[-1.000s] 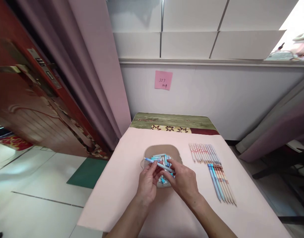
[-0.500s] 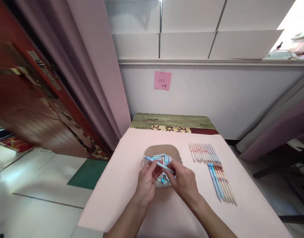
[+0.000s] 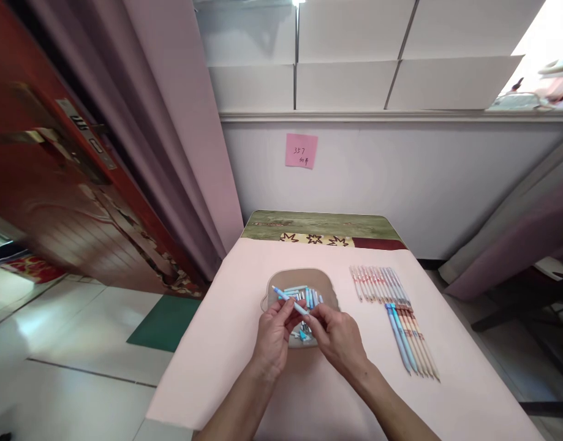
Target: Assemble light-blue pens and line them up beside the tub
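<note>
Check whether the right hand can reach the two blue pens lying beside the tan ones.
Likely yes: nothing visible blocks the right hand from the blue pens to its right. It is pinching a light-blue pen that the left hand also holds, so may need to release it first.

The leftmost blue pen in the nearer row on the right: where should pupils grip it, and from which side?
Probably mid-barrel on the leftmost blue pen, pinched between thumb and fingertips from above and the left. It is slender and lies flat, with another blue pen close along its right and pink cloth along its left.
</note>
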A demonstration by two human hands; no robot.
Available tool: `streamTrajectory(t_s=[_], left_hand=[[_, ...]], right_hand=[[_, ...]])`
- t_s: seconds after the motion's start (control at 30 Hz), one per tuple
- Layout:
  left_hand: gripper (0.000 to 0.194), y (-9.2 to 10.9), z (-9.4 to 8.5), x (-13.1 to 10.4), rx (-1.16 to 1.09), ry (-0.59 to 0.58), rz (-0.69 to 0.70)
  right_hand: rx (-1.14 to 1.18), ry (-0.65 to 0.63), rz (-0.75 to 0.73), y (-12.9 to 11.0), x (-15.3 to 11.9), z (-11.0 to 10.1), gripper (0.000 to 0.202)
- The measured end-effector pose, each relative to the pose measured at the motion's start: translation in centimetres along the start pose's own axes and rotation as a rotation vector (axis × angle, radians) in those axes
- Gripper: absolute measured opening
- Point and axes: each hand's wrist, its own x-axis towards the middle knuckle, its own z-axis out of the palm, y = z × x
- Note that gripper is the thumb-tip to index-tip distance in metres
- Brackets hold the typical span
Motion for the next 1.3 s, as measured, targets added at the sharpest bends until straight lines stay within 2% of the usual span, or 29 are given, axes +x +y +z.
streamTrajectory(t_s=[0.07,0.13,0.33,0.53,0.6,0.73,0.83,1.0,1.13,1.3], left_hand=[[0.024,0.0,0.1,-0.1,0.014,-0.001,0.007],[0.023,0.0,0.2,-0.3,0.023,0.004,0.008],[0.027,-0.1,0.1,-0.3,0.065,0.025,0.035],[0.029,0.8,0.0,0.1,0.119,0.028,0.102],[0.026,1.0,0.1,0.0,0.121,-0.005,0.102],[0.02,0.9,0.4,-0.5,0.1,-0.031,0.097],[0.021,0.6,0.3,-0.5,0.093,-0.034,0.082],[0.026,0.4,-0.1,-0.3,0.08,0.004,0.066],[0.031,0.5,-0.2,-0.2,0.054,0.001,0.033],[0.023,0.3,0.0,-0.3,0.123,-0.001,0.024]], right_hand=[[0.226,-0.141,0.082,0.3,0.1,0.0,0.039],[0.347,-0.213,0.114,0.6,0.2,0.0,0.041],[0.09,0.018,-0.011,0.7,-0.6,0.0,0.024],[0.063,0.094,-0.033,0.9,-2.0,0.3,0.022],[0.173,0.049,0.0,0.8,-2.1,0.3,0.026],[0.658,-0.194,0.194,0.6,-2.1,0.1,0.041],[0.813,-0.232,0.256,0.9,-1.9,0.4,0.044],[0.721,-0.156,0.202,1.9,-1.8,1.3,0.039],[0.639,-0.083,0.149,1.8,-1.7,1.6,0.037],[0.512,-0.05,0.11,1.3,-1.7,1.5,0.033]])
